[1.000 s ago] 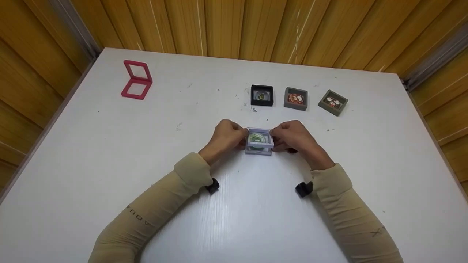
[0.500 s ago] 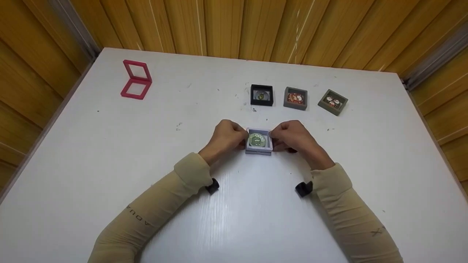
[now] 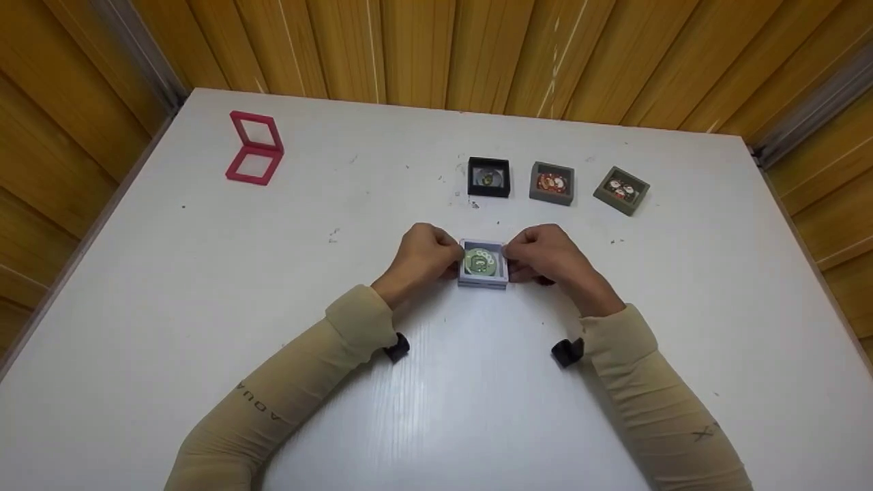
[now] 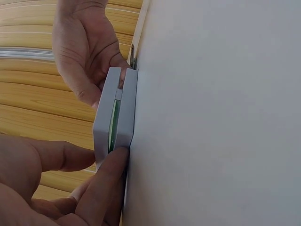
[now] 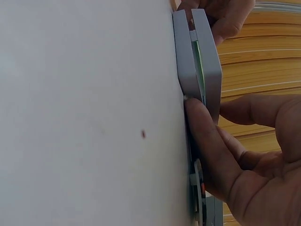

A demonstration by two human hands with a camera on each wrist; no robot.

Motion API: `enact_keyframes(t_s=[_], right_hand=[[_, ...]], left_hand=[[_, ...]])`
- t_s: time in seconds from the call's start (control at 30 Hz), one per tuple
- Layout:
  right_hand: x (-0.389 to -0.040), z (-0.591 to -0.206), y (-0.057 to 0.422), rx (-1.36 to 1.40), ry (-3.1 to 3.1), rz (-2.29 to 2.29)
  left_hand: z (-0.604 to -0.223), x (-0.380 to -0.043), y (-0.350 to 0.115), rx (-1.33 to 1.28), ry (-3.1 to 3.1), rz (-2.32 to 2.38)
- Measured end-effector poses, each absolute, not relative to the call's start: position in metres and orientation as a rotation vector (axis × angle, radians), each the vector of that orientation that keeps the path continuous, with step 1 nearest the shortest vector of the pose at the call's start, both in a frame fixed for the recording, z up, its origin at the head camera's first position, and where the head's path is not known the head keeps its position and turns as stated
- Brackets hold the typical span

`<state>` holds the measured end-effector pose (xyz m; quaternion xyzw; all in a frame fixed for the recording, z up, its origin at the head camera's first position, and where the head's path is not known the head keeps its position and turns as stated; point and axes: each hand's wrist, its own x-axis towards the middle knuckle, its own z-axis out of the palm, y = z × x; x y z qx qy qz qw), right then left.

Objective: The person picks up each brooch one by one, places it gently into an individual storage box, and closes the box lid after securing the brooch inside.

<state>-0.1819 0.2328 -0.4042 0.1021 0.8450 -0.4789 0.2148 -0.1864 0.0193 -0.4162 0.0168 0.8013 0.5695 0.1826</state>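
A lilac square display frame (image 3: 483,281) lies on the table before me, with a green round patterned piece (image 3: 481,262) behind its clear window. Its two halves lie almost together; a narrow slit shows between them in both wrist views, the green edge (image 4: 113,125) inside it. My left hand (image 3: 426,254) pinches the frame's left side, thumb on the upper half and a finger on the lower. At the right side my right hand (image 3: 549,254) pinches it likewise. A small dark disc-like thing (image 3: 545,281) lies partly hidden beside my right hand.
Behind the hands stand a black frame (image 3: 489,177), a grey frame (image 3: 552,183) and an olive frame (image 3: 621,191), each holding a picture piece. A red hinged frame (image 3: 255,149) stands unfolded at the far left of the white table (image 3: 327,198). Wooden panels border the back.
The lilac frame's upper half has come down onto the lower one, narrowing the gap. Both hands have stayed at its sides, and the other frames have not moved.
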Motion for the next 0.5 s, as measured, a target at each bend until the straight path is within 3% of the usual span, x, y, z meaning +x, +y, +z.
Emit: enact_keyframes(t_s=[0.5], right_hand=[[-0.1803, -0.4015, 0.2333, 0.251, 2.38, -1.277]], left_hand=[[-0.4167, -0.1873, 0.0207, 0.028, 2.276, 1.591]])
